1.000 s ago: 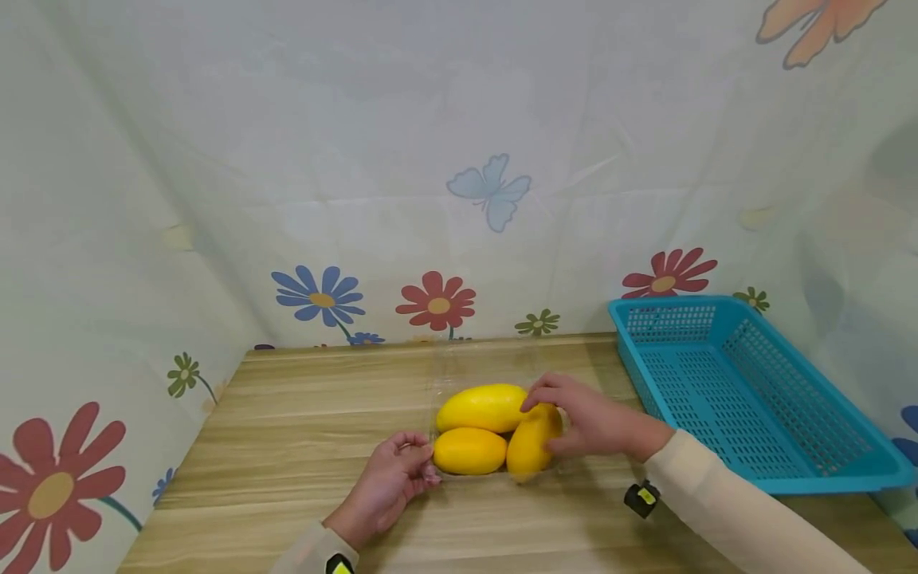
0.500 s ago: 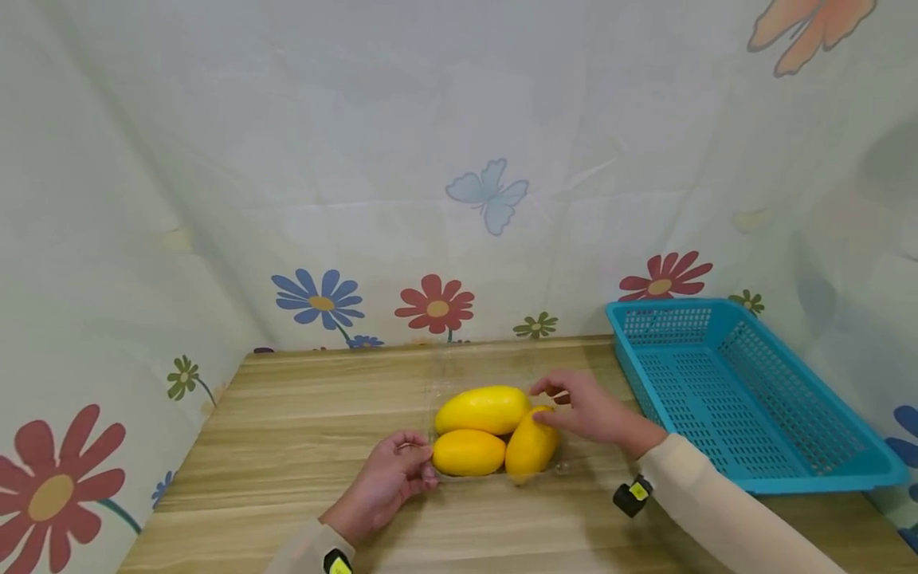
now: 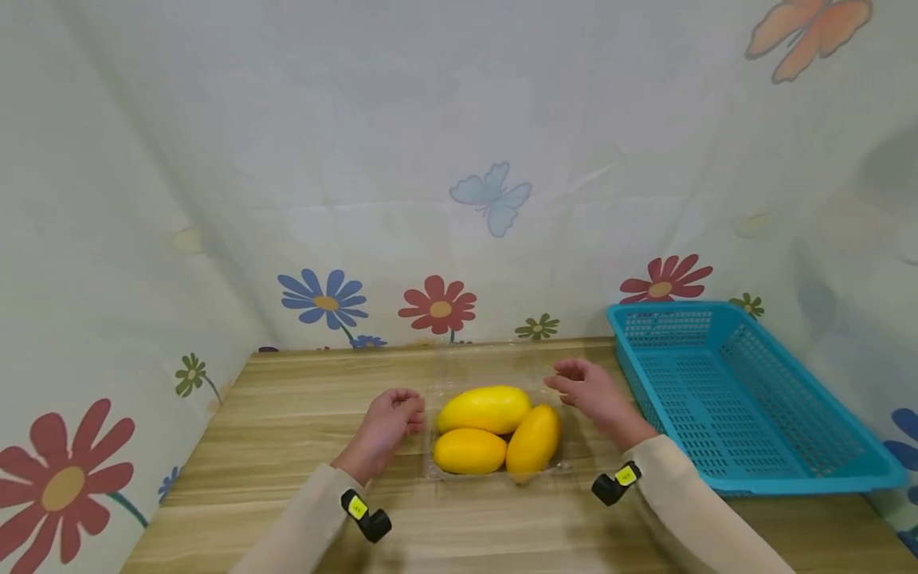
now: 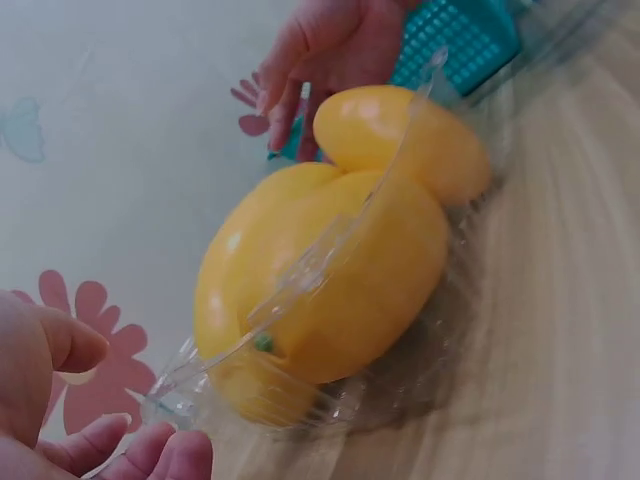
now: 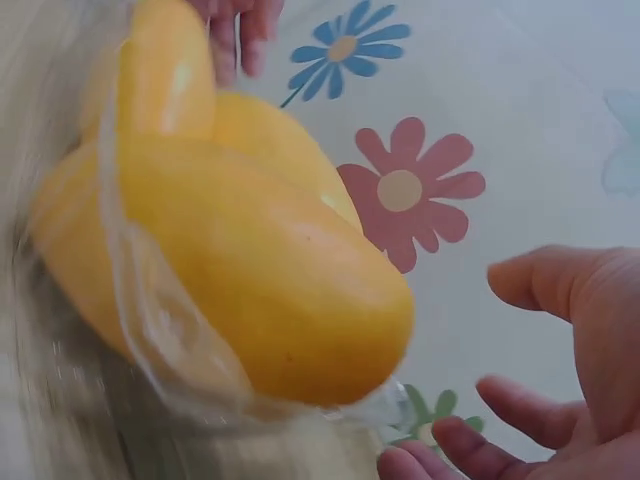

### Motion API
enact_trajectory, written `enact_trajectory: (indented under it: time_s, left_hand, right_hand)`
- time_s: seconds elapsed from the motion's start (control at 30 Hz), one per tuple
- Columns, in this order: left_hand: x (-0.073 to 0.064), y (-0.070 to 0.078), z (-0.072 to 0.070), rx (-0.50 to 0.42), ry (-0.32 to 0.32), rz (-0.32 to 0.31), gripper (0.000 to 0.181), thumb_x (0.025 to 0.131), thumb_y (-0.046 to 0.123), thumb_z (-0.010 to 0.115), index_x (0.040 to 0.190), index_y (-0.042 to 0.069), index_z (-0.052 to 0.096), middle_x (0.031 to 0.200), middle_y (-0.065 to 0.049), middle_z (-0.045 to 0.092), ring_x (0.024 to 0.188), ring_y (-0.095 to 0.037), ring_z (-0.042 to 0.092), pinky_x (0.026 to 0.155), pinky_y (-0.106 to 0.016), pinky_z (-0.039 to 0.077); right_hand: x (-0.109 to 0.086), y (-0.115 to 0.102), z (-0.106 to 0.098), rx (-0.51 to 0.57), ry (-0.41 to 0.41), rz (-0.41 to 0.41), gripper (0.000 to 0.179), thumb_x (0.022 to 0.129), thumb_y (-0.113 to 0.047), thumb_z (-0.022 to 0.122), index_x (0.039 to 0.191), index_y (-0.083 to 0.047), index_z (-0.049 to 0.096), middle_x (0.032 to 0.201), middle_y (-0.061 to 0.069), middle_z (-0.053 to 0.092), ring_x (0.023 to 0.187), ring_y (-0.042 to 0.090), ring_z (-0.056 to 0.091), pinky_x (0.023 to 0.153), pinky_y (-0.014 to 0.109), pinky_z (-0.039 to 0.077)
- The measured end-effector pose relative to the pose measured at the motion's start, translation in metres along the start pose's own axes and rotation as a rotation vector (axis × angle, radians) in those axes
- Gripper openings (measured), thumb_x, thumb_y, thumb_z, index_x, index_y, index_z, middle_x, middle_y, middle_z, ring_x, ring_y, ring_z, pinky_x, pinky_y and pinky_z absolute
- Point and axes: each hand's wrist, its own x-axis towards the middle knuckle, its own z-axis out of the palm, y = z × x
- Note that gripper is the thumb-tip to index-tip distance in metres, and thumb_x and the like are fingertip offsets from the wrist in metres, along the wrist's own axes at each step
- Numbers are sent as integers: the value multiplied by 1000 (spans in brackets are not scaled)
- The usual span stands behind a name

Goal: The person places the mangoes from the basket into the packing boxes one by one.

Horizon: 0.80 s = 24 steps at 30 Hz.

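Observation:
Three yellow mangoes lie in a clear plastic clamshell box point(image 3: 562, 465). One mango point(image 3: 484, 409) lies across the back, a smaller mango point(image 3: 469, 451) in front of it, and a third mango point(image 3: 534, 440) slants along the right side. The box's clear lid point(image 3: 491, 365) stands folded back behind them. Beside the left wall, my left hand point(image 3: 387, 424) has loosely bent fingers and holds nothing; its fingertips are close to the box corner in the left wrist view. My right hand point(image 3: 590, 392) hovers off the back right corner, thumb and fingers apart, nothing between them.
A blue perforated plastic basket point(image 3: 724, 399) stands on the right of the wood-grain table point(image 3: 308, 406). Behind the table hangs a pale flower-printed cloth point(image 3: 387, 223). Each wrist wears a small black camera point(image 3: 608, 488).
My right hand has let go of the right mango and drawn back to the right. My left hand has released the box's left edge and moved up and slightly left.

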Motion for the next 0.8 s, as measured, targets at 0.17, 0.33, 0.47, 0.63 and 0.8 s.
enact_trajectory:
  time_s: [0.17, 0.33, 0.47, 0.63, 0.8]
  left_hand:
    - [16, 2, 0, -3, -14, 10, 45, 106, 19, 55, 142, -6, 48, 138, -26, 57, 114, -35, 65, 108, -44, 55]
    - [30, 0, -2, -88, -70, -9, 47, 107, 19, 52, 144, -8, 46, 140, -26, 57, 124, -36, 64, 114, -47, 49]
    - [43, -5, 0, -129, -128, -54, 43, 106, 18, 54, 139, -9, 51, 135, -23, 62, 117, -29, 67, 111, -41, 53]
    - [52, -10, 5, -132, -181, -90, 43, 103, 18, 60, 136, -8, 54, 131, -19, 65, 109, -22, 68, 104, -35, 58]
    - [56, -13, 7, -127, -199, -80, 42, 105, 18, 57, 138, -7, 54, 136, -20, 64, 115, -24, 66, 110, -42, 54]
  right_hand:
    - [10, 11, 7, 248, -1, 61, 61, 106, -27, 56, 152, 6, 33, 157, 27, 38, 143, 45, 42, 123, 52, 39]
    - [22, 26, 11, 425, -33, 104, 62, 108, -23, 50, 156, 8, 25, 161, 26, 33, 140, 38, 46, 125, 47, 37]
    - [31, 39, 9, 478, -95, 109, 61, 109, -24, 48, 156, 9, 26, 155, 22, 44, 123, 20, 60, 118, 38, 47]
    - [39, 49, 9, 529, -164, 117, 61, 109, -22, 47, 156, 9, 24, 156, 26, 44, 128, 22, 61, 109, 32, 54]
    - [44, 53, 10, 574, -205, 128, 60, 109, -15, 46, 158, 8, 20, 162, 27, 35, 135, 24, 59, 109, 33, 53]
